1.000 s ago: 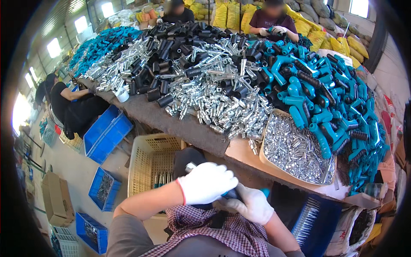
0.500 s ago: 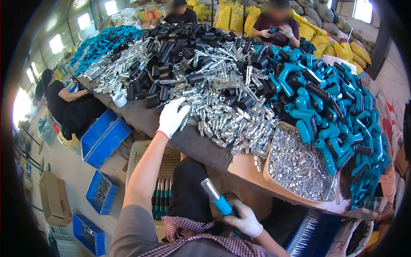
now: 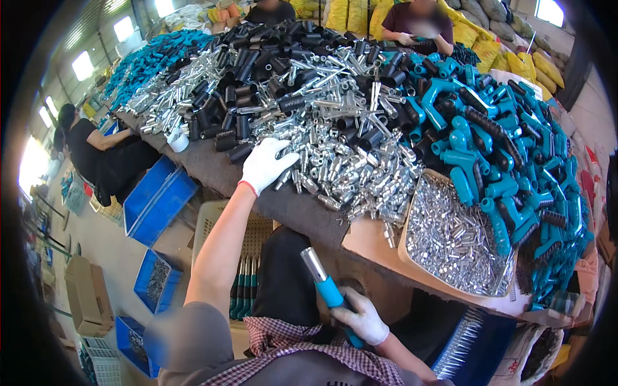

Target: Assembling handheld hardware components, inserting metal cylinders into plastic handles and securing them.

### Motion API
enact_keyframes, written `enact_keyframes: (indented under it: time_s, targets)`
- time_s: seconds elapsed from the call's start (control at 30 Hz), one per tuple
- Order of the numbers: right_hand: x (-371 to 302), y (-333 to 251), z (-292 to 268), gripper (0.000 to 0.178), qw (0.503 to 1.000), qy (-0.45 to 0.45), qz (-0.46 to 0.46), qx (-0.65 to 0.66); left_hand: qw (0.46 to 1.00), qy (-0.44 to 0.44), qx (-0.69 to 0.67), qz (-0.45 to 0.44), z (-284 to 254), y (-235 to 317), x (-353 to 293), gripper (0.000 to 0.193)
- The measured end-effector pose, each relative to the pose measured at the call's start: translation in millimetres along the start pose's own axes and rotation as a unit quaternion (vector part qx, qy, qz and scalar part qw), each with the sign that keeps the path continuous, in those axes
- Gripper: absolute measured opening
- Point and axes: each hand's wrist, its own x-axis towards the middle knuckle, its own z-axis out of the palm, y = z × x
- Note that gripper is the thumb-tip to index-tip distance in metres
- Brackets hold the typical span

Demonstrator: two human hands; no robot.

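My left hand (image 3: 268, 166), in a white glove, reaches to the near-left edge of a heap of silver metal fittings (image 3: 347, 164) on the table. Its thumb and fingers are apart at the fittings, with no part visible between them. Low in front of me, my right hand (image 3: 364, 318), also gloved, is closed around a teal handle with a silver metal tube (image 3: 329, 291). The tube end points up and to the left. My fingers hide part of the grip.
Teal handles (image 3: 508, 174) and black sleeves (image 3: 244, 96) are heaped on the table. A tray of small metal parts (image 3: 404, 248) sits at the near right. Finished-looking handles stand in a beige crate (image 3: 205, 222) below. Blue bins (image 3: 161, 199) are at left. Other people sit around the table.
My left hand has turned slightly, with its thumb now out to the right over the fittings. My right hand still holds the teal handle, a little more upright. The view has shifted slightly.
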Motion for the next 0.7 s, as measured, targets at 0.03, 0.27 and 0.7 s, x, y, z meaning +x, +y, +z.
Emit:
enact_keyframes:
  time_s: [0.03,0.27,0.7]
  targets:
    - [-0.4,0.9,1.4,0.032,1.000,0.004,0.004,0.007,1.000,0.013,-0.005,-0.008,1.3,5.2,-5.3,0.048]
    - [-8.9,0.1,12.8,0.027,0.998,0.040,0.003,0.042,0.984,0.133,0.041,-0.109,26.3,54.7,-52.5,0.044]
    - [-58.7,-5.5,-6.2,0.046,0.970,0.133,-0.133,0.157,0.996,0.049,-0.064,0.048,-17.6,5.4,-106.4,0.032]
